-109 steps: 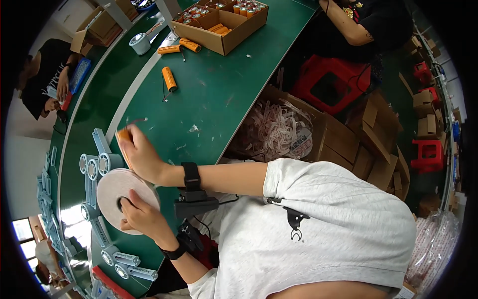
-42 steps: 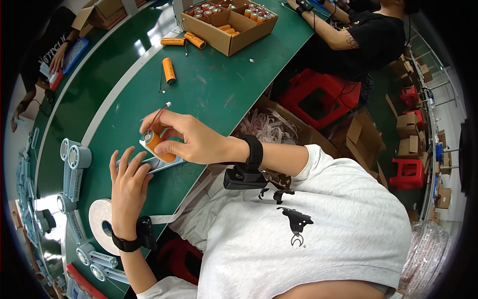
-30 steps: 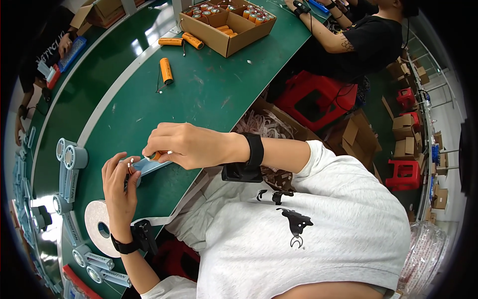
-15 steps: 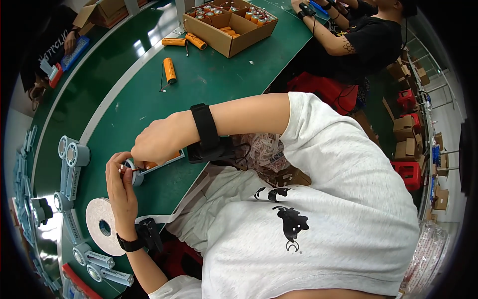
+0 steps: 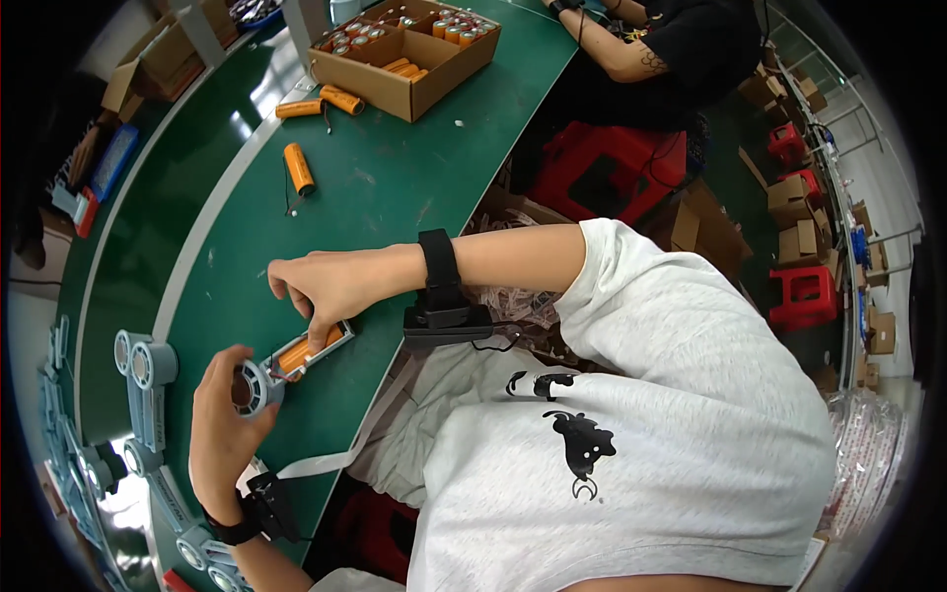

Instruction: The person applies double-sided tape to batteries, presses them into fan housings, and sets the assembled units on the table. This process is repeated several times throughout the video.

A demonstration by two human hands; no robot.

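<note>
Take the fan as the clock's centre, 12 at the top. The left hand (image 5: 225, 419) is clamped on the round head of the pale blue fan (image 5: 264, 397), fingers on the far rim, thumb on the near one. The right hand (image 5: 314, 296) sets its thumb on the orange battery (image 5: 296, 360) in the open handle, its other fingers apart above.

Thin wires (image 5: 277, 373) lie where head and handle meet; a careless push could pinch them beneath the battery. Pressing off-centre could tip it crooked, and a slack left grip could let the fan swivel. The white strip (image 5: 321, 464) at 5 o'clock runs close to the left wrist and might snag.

On the green surface (image 5: 414, 187), a loose battery (image 5: 298, 169) lies at 12 o'clock, a carton (image 5: 434, 91) of batteries farther off toward 1, and more fans (image 5: 150, 405) near 9. Past the edge, a red stool (image 5: 552, 183) stands at 2 o'clock; a co-worker (image 5: 695, 49) in black sits between 1 and 2.
</note>
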